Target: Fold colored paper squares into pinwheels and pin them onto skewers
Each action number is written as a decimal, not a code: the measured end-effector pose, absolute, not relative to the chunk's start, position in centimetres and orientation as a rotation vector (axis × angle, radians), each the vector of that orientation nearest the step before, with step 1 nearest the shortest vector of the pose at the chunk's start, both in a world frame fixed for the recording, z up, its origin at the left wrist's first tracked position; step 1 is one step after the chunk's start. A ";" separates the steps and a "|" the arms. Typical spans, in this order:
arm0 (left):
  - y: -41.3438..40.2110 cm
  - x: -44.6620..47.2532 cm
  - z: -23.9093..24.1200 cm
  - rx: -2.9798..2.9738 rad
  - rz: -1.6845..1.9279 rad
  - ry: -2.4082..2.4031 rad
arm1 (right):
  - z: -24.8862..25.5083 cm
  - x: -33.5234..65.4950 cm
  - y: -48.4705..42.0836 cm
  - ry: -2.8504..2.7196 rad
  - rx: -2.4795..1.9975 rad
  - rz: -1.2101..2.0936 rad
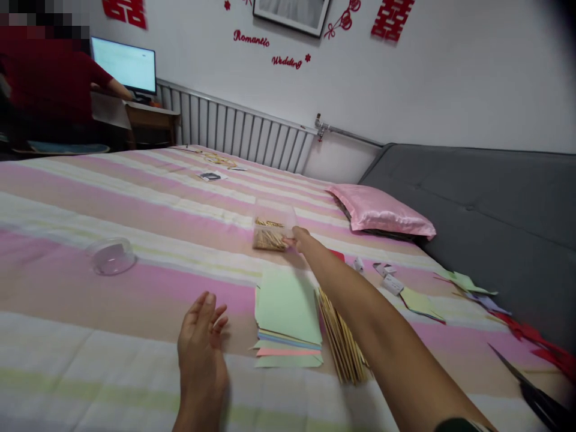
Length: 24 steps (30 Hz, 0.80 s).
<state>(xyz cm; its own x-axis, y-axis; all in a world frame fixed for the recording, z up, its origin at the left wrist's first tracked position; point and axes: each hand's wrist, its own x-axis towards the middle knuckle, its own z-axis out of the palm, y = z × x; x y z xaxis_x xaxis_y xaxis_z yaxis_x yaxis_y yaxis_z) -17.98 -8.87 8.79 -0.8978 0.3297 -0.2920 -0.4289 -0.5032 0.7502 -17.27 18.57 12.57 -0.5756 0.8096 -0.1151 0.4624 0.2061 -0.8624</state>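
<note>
My right hand is stretched far forward, its fingers pinched at the edge of a clear plastic box that holds thin wooden sticks. Whether the fingers grip the box or a stick is too small to make out. My left hand hovers open over the striped bedspread, fingers together and pointing away, holding nothing. Just right of it lies a stack of coloured paper sheets, green on top. A bundle of wooden sticks lies beside the stack, partly under my right forearm.
A clear round lid lies at the left. A pink pillow and a grey sofa are at the right. Folded paper pieces, small white clips and black scissors lie near. A person in red sits at a monitor.
</note>
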 end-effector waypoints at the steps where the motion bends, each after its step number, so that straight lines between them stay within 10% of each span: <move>1: -8.9 -17.9 8.8 -0.149 2.398 1.245 | 12.7 -16.9 18.7 -2.094 -1.226 1.369; 24: -5.5 -7.9 8.7 0.700 2.109 2.116 | 17.0 22.3 14.7 -1.865 -1.732 1.026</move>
